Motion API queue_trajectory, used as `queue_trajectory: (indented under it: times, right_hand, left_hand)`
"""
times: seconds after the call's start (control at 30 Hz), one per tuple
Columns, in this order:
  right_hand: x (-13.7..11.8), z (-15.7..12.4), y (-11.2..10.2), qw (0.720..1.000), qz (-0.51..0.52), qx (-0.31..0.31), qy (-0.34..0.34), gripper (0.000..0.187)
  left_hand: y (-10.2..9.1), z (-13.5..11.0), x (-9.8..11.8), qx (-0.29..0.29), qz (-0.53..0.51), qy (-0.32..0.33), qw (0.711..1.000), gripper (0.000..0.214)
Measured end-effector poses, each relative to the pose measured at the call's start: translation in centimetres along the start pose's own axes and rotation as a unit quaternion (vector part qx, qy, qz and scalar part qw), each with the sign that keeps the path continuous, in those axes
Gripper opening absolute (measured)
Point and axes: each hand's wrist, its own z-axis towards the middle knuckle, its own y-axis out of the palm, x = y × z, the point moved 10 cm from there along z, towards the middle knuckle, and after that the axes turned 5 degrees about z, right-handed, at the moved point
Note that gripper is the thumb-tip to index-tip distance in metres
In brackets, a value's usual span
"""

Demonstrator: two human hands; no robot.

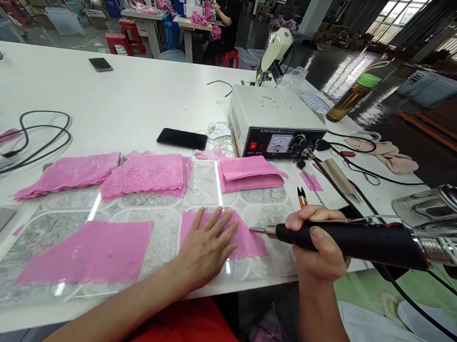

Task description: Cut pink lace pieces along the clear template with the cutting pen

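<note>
Pink fabric piece (243, 238) sits flat on the clear plastic mat (162, 239) near the front edge of the white worktop (140, 98), pinned under the left hand (208, 244), whose fingers are spread wide and pressed flat on it, gripping nothing. The right hand (317, 243) has its fingers wrapped tight around the black handle of a handheld cutter (348, 239), and the thin metal tip touches, or nearly touches, the cloth's right edge, just beside the left fingertips.

That closeness is the big risk, imo: if the tip slides left, it could catch a finger. The cloth looks thin and light, so if the flat hand lets up it could bunch or drag with the tip and leave the edge ragged. The cutter's cable (417, 306) hangs off the worktop's edge and could tug the handle off line.

Materials: the piece is soft, matte, roughly rectangular, and seems to have a scalloped lower edge. The mat is glossy, throwing glare, with mottled grey patterned panels showing through. A bigger pink piece (87, 252) lies to the left, lacy pink stacks (147, 174) behind it, and a folded pink stack (249, 173) in front of the boxy white control unit (273, 123) with its dial. A black phone (182, 138) lies nearby.
</note>
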Motion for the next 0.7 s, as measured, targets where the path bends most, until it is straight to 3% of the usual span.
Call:
queue_trajectory:
  times: [0.7]
  right_hand:
    - [1.1,0.5,1.4,1.0,-0.011,0.005,-0.008,0.011]
  left_hand:
    - [-0.1,-0.2,-0.2,0.01,-0.029,-0.026,0.999,0.042]
